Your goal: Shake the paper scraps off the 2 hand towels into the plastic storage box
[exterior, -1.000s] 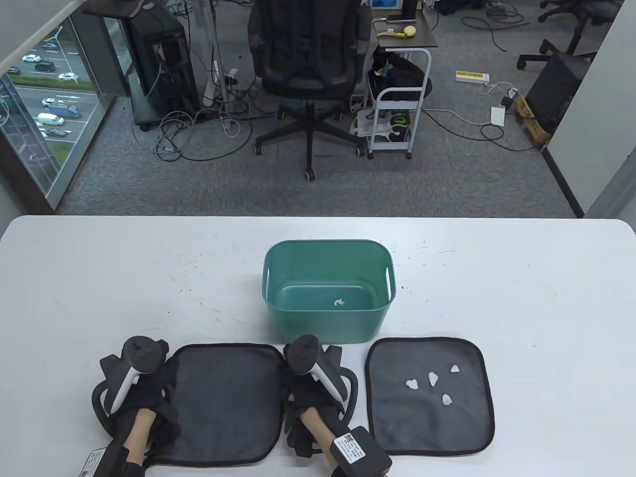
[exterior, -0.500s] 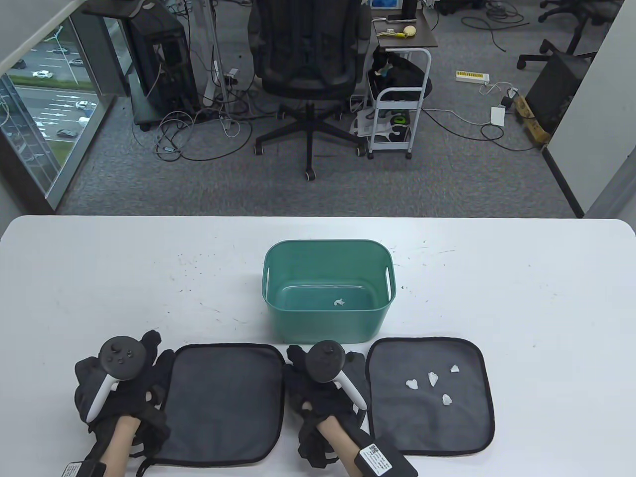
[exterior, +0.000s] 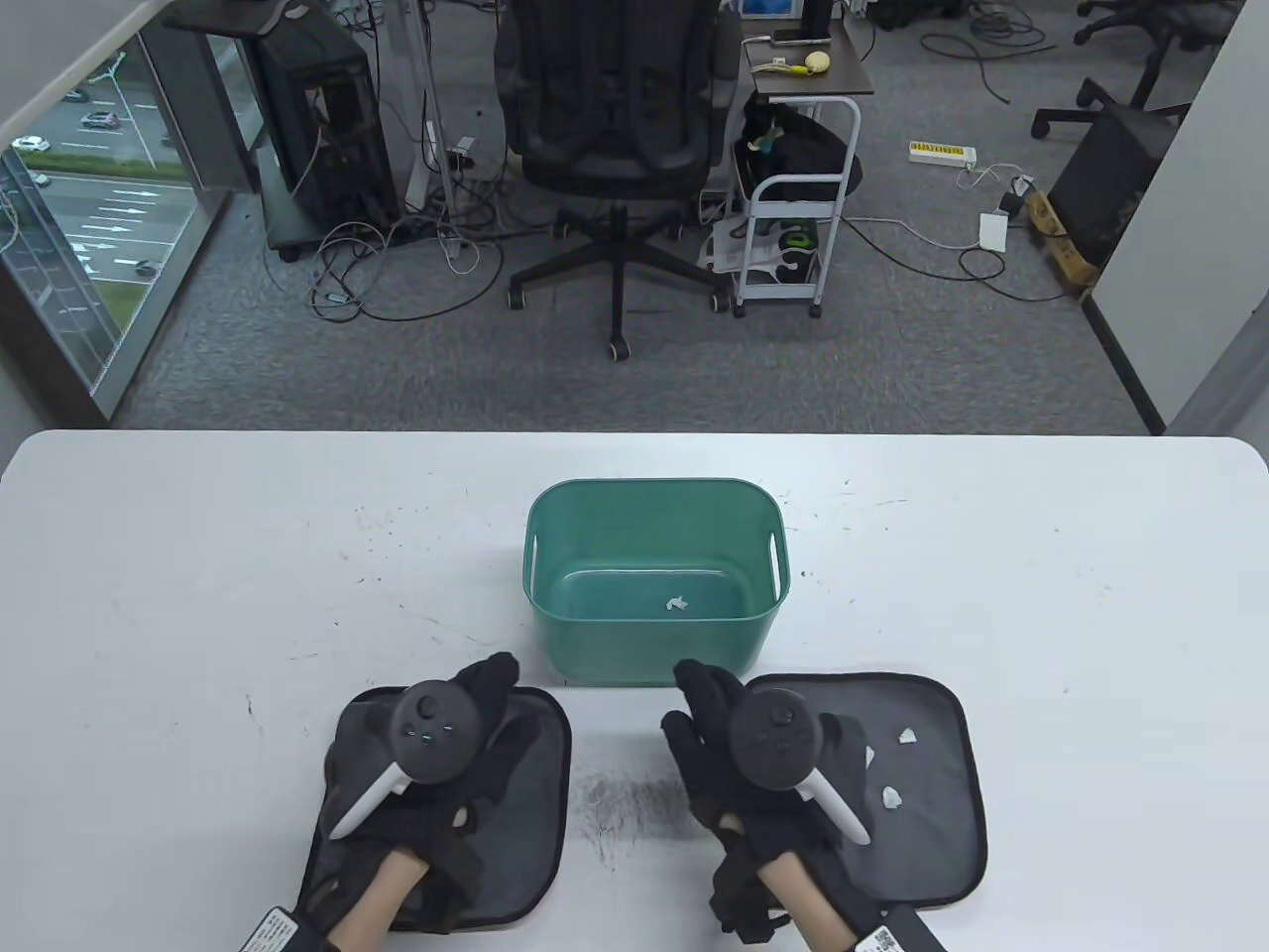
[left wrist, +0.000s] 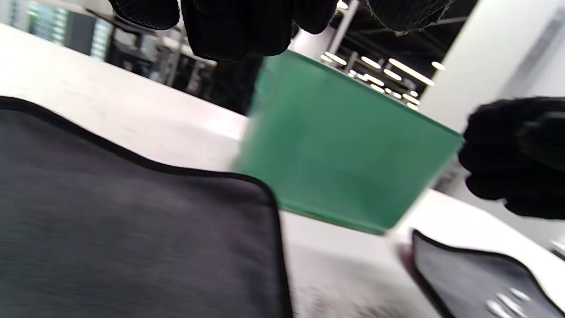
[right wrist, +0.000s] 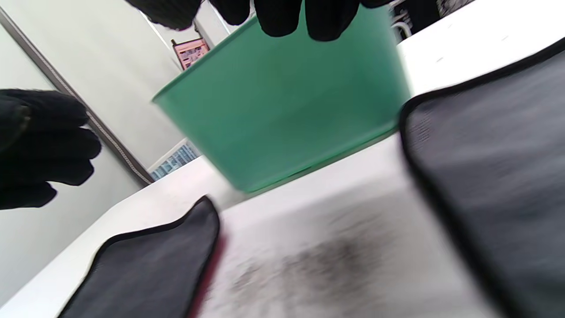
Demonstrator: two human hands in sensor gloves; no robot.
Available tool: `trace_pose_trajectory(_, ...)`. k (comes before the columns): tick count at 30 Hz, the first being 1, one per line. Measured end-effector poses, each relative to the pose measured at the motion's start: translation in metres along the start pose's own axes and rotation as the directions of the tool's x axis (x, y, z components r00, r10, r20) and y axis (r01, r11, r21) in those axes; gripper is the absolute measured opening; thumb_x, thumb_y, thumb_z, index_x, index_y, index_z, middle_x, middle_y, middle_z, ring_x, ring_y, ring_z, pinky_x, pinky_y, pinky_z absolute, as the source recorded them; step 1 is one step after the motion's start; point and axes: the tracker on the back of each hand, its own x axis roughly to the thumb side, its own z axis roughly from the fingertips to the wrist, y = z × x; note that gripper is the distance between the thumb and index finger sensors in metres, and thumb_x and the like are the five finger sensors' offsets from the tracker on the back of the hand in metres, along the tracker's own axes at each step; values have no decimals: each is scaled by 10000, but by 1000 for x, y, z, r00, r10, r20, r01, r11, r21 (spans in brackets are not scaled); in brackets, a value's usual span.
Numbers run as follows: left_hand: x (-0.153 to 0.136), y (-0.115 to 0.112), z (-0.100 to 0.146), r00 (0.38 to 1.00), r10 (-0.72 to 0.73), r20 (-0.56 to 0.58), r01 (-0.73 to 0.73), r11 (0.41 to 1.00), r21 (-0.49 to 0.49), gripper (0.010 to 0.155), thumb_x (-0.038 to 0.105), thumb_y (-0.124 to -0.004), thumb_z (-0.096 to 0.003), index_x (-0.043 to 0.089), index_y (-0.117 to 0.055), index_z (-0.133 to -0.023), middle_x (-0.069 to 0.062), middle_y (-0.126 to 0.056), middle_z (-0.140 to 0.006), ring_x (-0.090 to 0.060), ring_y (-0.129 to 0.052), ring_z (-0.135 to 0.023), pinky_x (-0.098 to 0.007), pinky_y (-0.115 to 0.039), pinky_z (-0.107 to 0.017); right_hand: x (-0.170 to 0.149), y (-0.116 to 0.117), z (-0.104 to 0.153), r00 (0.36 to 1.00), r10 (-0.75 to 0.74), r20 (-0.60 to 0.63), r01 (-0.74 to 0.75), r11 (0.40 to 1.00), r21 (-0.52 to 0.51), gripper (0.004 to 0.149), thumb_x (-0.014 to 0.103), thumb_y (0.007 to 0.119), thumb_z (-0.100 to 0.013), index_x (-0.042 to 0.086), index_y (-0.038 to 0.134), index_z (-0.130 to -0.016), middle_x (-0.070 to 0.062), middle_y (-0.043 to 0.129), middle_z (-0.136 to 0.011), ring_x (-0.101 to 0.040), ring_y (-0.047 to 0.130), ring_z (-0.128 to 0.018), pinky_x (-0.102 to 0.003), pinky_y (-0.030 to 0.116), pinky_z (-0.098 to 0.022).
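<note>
Two dark grey hand towels lie side by side on the white table in front of a green plastic box (exterior: 656, 580). My left hand (exterior: 476, 714) is over the left towel (exterior: 540, 783), fingers straight and pointing at the box, holding nothing. The right hand (exterior: 709, 714) is over the left edge of the right towel (exterior: 932, 843), fingers also straight and empty. White paper scraps (exterior: 892, 797) lie on the right towel, some hidden under the hand. One scrap (exterior: 677, 603) lies inside the box. The left wrist view shows the left towel (left wrist: 132, 247) and the box (left wrist: 344, 154).
A dark smudge (exterior: 634, 798) marks the table between the towels. The white table (exterior: 1041, 595) stretches wide on both sides of the box. Beyond its far edge are an office chair (exterior: 615, 129) and a white cart (exterior: 798, 208).
Both hands moved right and forward. The left went from the left towel's outer edge onto the towel. The right went from the gap between the towels onto the right towel's left edge.
</note>
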Motion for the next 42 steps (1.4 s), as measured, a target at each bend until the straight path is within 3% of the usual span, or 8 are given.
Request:
trace_pose_trajectory(7,56,-33,-27,997,-7,79,11,999,-53,735,564,-629,-538,227,-427,-1160,-120,-563,-1210,-404,-606,-1095,-660,-503,-770,-67,-37,15,997,-5,-83,0,998,-67,601,445,720,-528,223,567,-1065,-139,565,-1116,-485,564,-998,-660,436,-713)
trace_pose_trajectory(15,90,-71,-53,997,3,81,6,993,-118,756,571,-621,-541,215,-391,-1167,-122,-506,-1230,-428,-502,-1125,-653,-456,-782,-139,-69,21,982,-61,-178,37,990,-134,609,450,711,-532,226,548,-1074,-136,524,-1135,-489,502,-1025,-671,406,-721)
trace_pose_trajectory(22,112,-105,-77,998,62,32,-55,980,-192,782,576,-614,-546,190,-348,-1171,-141,-449,-1239,-451,-447,-1129,-653,-451,-785,-195,-86,18,946,39,-322,-84,988,-127,637,465,701,-534,234,495,-1090,-133,462,-1155,-489,443,-1043,-671,378,-727)
trace_pose_trajectory(28,117,-128,-90,999,19,-25,-24,976,-215,788,576,-612,-547,173,-344,-1170,-154,-442,-1235,-467,-441,-1122,-658,-470,-779,-222,-82,16,934,17,-356,-55,994,-97,645,470,698,-534,235,481,-1094,-130,443,-1161,-488,422,-1049,-673,367,-730)
trace_pose_trajectory(38,115,-155,-104,990,9,-141,-51,952,-301,802,570,-606,-555,138,-327,-1170,-196,-384,-1235,-517,-389,-1105,-663,-457,-778,-244,-61,6,920,-3,-393,24,998,51,655,476,687,-536,225,462,-1097,-144,439,-1157,-495,458,-1033,-662,396,-728)
trace_pose_trajectory(42,118,-167,-107,984,7,-178,-77,918,-388,803,545,-603,-571,124,-280,-1173,-211,-200,-1233,-511,-209,-1095,-660,-307,-781,-248,-58,4,913,4,-409,24,998,65,658,477,686,-535,220,460,-1097,-146,444,-1155,-495,464,-1029,-660,398,-729)
